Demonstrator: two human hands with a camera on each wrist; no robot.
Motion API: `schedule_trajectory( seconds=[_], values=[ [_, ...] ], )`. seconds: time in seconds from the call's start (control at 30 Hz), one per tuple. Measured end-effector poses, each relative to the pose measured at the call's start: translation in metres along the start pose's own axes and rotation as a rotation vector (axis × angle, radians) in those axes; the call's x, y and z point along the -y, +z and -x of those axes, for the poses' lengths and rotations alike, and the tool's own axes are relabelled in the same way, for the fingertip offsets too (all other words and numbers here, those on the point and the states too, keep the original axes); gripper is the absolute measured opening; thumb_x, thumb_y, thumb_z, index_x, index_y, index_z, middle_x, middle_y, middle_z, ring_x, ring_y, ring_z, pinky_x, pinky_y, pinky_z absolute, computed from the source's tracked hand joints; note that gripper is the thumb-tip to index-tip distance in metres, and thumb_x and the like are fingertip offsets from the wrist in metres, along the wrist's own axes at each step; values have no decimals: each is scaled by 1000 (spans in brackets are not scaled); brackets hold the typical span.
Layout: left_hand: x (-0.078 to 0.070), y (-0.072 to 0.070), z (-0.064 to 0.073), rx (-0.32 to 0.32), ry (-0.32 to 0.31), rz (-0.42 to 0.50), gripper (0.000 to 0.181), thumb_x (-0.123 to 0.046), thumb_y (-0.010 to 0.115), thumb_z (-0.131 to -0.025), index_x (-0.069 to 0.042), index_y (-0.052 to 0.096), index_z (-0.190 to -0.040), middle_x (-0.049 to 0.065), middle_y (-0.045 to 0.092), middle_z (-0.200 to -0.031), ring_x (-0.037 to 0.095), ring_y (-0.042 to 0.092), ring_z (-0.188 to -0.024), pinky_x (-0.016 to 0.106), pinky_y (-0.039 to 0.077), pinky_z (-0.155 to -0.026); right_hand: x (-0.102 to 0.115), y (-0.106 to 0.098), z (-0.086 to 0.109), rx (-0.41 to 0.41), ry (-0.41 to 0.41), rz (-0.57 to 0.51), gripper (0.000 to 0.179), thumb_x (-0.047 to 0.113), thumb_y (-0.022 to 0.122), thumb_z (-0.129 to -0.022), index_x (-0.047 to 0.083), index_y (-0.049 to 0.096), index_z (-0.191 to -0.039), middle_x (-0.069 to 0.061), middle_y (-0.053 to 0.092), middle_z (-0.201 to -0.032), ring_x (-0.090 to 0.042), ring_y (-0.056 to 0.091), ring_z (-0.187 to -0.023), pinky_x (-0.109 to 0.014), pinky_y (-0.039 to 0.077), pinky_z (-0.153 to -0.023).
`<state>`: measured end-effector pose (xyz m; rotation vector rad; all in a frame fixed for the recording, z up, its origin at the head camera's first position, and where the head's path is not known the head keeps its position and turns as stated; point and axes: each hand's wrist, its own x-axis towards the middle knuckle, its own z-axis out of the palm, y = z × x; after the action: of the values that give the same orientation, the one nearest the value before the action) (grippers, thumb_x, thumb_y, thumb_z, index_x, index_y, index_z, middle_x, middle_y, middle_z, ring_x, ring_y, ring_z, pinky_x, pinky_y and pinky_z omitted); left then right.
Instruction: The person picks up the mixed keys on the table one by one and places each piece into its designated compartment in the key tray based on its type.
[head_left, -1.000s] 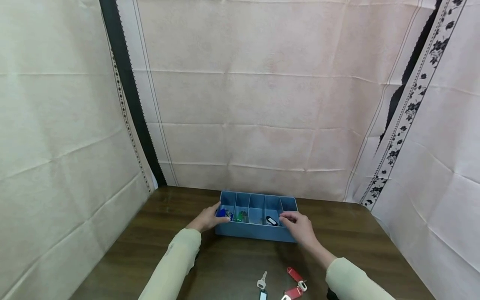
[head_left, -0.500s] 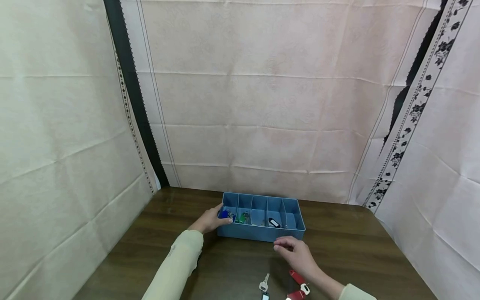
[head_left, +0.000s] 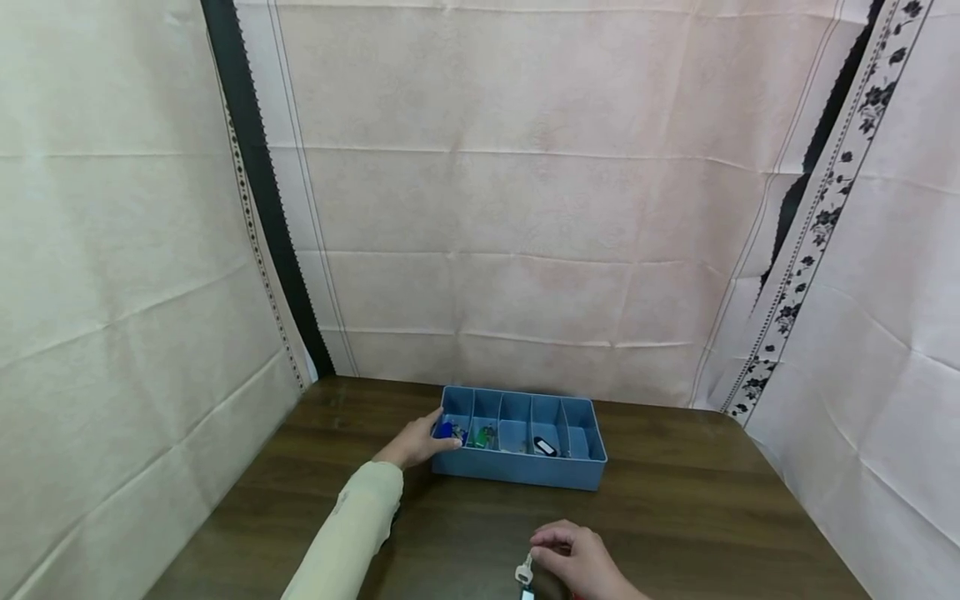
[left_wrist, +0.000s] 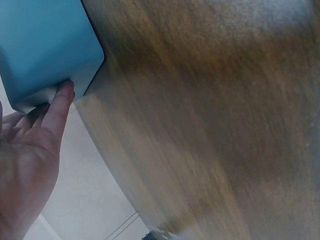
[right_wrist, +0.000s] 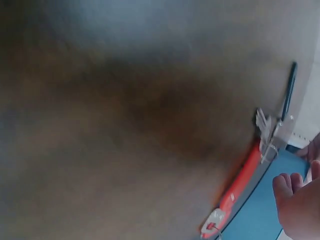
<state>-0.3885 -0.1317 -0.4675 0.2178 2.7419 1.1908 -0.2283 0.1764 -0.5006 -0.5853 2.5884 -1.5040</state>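
A blue divided box (head_left: 517,471) stands toward the back of the table. My left hand (head_left: 415,442) grips its left end, thumb over the front corner; in the left wrist view the fingers (left_wrist: 64,95) lie along the outer end wall. Blue key tags (head_left: 446,430) lie in the leftmost compartment, green ones (head_left: 482,437) in the neighbouring one, a black-rimmed tag (head_left: 545,447) farther right. My right hand (head_left: 576,560) hovers low over the table, fingers loosely bent and holding nothing, tips right by a silver key (head_left: 524,573) with a dark tag (head_left: 527,594).
Red key tags (right_wrist: 242,177) with keys lie under my right hand, mostly hidden from the head view. The brown wooden table (head_left: 337,500) is bordered by pale cloth (head_left: 487,208) at the back and both sides.
My right hand has drawn back from the box's right-hand compartment toward me, down to the silver key. It now covers the red key tags. The left hand has stayed on the box.
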Motion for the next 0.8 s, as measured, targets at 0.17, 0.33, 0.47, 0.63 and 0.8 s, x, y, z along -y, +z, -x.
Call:
schedule_trajectory(
  seconds=[0.17, 0.33, 0.47, 0.63, 0.8],
  values=[
    [1, 1, 2, 1, -5, -14, 88, -43, 72, -90, -8, 26, -157, 24, 35, -154, 46, 32, -140, 63, 32, -108, -6, 4, 7, 86, 11, 3, 15, 23, 74, -90, 10, 76, -97, 1, 67, -103, -8, 62, -92, -23, 52, -75],
    [0, 0, 2, -2, 4, -16, 89, -43, 71, -91, -8, 25, -157, 24, 35, -155, 46, 32, -140, 63, 32, -108, -10, 8, 12, 125, 10, -38, 13, 18, 74, -89, 6, 76, -96, -2, 64, -104, -9, 61, -92, -22, 52, -73],
    [0, 0, 2, 0, 7, -20, 88, -42, 71, -91, -8, 25, -157, 24, 34, -155, 46, 32, -141, 62, 32, -108, -13, 11, 13, 140, 1, -1, 12, 17, 75, -88, 7, 76, -94, 0, 64, -102, -7, 60, -91, -23, 51, -74],
    [-1, -1, 2, 4, 6, -8, 87, -41, 71, -91, -7, 25, -157, 24, 34, -155, 47, 32, -141, 63, 31, -108, -17, 12, 12, 162, -42, 96, 13, 19, 75, -88, 8, 76, -95, -1, 65, -101, -6, 60, -92, -25, 50, -77],
    [-1, -1, 2, 2, -5, -4, 87, -41, 71, -91, -8, 25, -157, 24, 34, -155, 47, 31, -141, 64, 31, -108, -19, 15, 10, 159, -108, 210, 15, 23, 76, -88, 10, 76, -94, 0, 65, -102, -6, 60, -94, -28, 50, -80]
  ],
)
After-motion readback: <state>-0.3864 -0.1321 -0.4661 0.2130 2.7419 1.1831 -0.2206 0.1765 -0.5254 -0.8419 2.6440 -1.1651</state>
